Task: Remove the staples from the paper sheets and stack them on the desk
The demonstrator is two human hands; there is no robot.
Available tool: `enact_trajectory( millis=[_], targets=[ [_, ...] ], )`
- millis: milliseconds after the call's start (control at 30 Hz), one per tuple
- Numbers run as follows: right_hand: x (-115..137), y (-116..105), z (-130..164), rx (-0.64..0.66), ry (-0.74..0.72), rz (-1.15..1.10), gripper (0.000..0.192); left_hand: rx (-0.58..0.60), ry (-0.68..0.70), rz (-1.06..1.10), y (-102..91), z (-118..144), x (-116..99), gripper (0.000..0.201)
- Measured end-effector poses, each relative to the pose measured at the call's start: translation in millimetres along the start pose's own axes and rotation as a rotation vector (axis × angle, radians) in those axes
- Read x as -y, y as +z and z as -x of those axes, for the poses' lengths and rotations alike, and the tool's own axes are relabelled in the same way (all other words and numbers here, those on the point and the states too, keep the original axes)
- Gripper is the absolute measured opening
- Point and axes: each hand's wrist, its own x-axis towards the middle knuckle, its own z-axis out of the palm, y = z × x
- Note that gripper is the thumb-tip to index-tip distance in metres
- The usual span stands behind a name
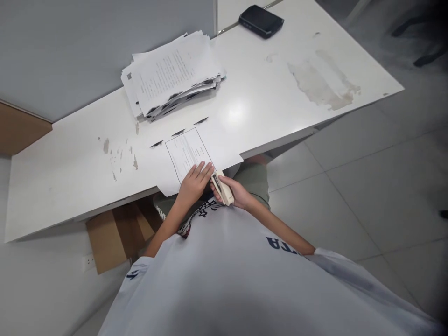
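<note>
A printed sheet of paper [187,148] with a framed block of text lies at the desk's near edge, its lower part jutting past the edge. Flat on it rests my left hand [194,183], fingers stretched out toward the sheet's lower right edge. My right hand [238,192] is wrapped round a cream-coloured stapler [226,191], whose front end is at the paper's near edge, close to my left fingertips. Whether the paper sits between the stapler's jaws I cannot tell.
A thick, uneven stack of printed papers [168,74] stands against the grey partition. A dark, flat device [261,21] lies at the back of the white desk [266,102]. Under the desk is a cardboard box [108,240]; a brown panel [21,128] stands at the left.
</note>
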Motion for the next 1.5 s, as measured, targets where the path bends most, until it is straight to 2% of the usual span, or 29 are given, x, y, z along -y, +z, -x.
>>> enact_trajectory(
  millis=[133, 333, 600, 767, 933, 1133, 1333, 1500],
  targets=[
    [-3.0, 5.7, 5.2, -0.030, -0.020, 0.038, 0.042, -0.042, -0.033, -0.028, 6.0, 2.9, 2.1, 0.053],
    [-3.2, 10.8, 7.6, -0.176, 0.056, 0.218, 0.043, -0.101, 0.054, -0.009, 4.0, 5.7, 1.4, 0.058],
    [-3.4, 14.8, 3.1, -0.160, -0.030, 0.106, 0.048, -0.106, 0.055, 0.024, 0.3, 13.0, 10.2, 0.057],
    [1.1, 14.9, 5.0, -0.154, -0.039, 0.117, 0.045, -0.163, 0.114, -0.005, -4.4, 15.5, 13.3, 0.047],
    [3.3, 17.5, 6.1, -0.133, -0.008, 0.140, 0.039, -0.211, 0.043, -0.058, -8.1, 19.6, 15.4, 0.040],
    [1.2, 17.4, 0.9, -0.117, 0.036, 0.112, 0.034, -0.209, 0.009, 0.042, -6.5, 22.8, 13.8, 0.041],
    [1.1, 22.0, 2.6, -0.090, 0.052, 0.119, 0.036, -0.340, -0.072, -0.003, -3.6, 23.4, 12.0, 0.050],
    [8.1, 25.0, 0.8, -0.077, 0.041, 0.169, 0.032, -0.256, 0.000, 0.048, -8.5, 25.3, 10.8, 0.047]
  ],
)
